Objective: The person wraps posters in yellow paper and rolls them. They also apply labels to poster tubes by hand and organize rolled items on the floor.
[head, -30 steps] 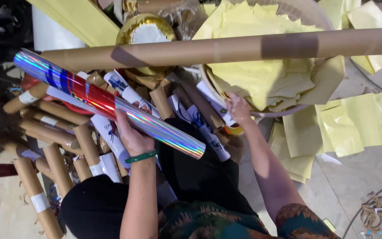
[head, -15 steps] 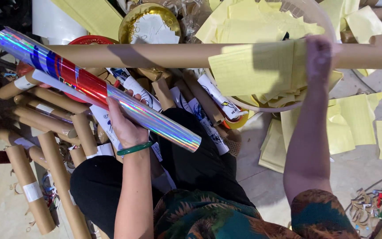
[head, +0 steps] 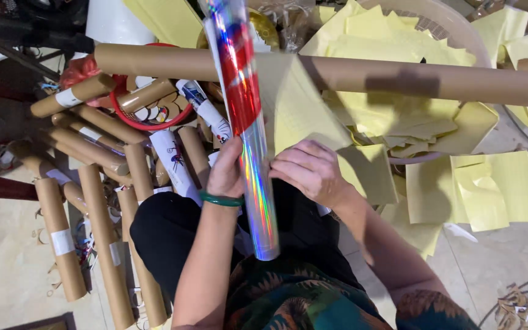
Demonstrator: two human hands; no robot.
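- Holographic foil roll (head: 249,131): long axis near vertical in the head view, far end pointing up and away past the frame top, near end over the lap, slight lean to the left at the top.
- Left hand (head: 226,171): fingers wrapped around roll's left side at mid-length; green bangle (head: 221,200) on wrist.
- Right hand (head: 310,168): fingers curled, pressing a yellow paper sheet (head: 300,113) against roll's right side.
- Long cardboard tube (head: 398,76) crosses horizontally behind the roll.
- Shorter cardboard tubes (head: 102,183) piled left; yellow sheets (head: 484,189) scattered right.
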